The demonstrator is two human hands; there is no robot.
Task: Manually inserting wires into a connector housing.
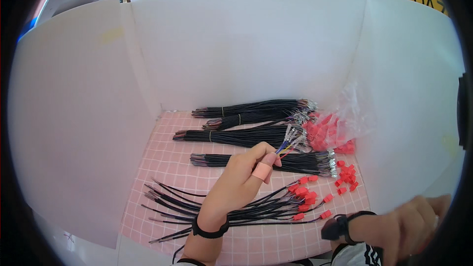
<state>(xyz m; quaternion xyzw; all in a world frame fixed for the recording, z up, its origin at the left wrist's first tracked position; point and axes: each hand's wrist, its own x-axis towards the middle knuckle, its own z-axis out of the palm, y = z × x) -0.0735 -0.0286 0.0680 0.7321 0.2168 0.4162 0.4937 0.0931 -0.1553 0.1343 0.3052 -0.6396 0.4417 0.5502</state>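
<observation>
The wire (287, 144) is thin and sticks up out of the pinch of the left hand's fingers. Its free end fans into small coloured strands, blue and yellow among them, with shiny metal tips. It points up and to the right, above the pink checked mat (162, 167), over the bundle of black wires (266, 161) that lies across the mat's middle. It is held in the air and does not rest on the mat.
</observation>
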